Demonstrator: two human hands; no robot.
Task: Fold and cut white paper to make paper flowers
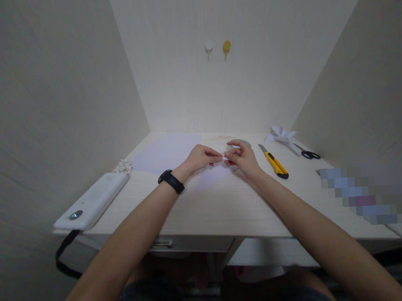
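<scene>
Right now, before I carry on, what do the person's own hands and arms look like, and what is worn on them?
The left hand is ungloved, with a black watch and dark strap around its wrist. The right hand is ungloved too, its wrist bare. No sleeves show.

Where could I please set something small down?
Bare desktop shows between left forearm and right forearm, near the front edge, and from left forearm to white device. It's crowded at back right, with scissors beside folded paper, and around the left hand and right hand.
</scene>
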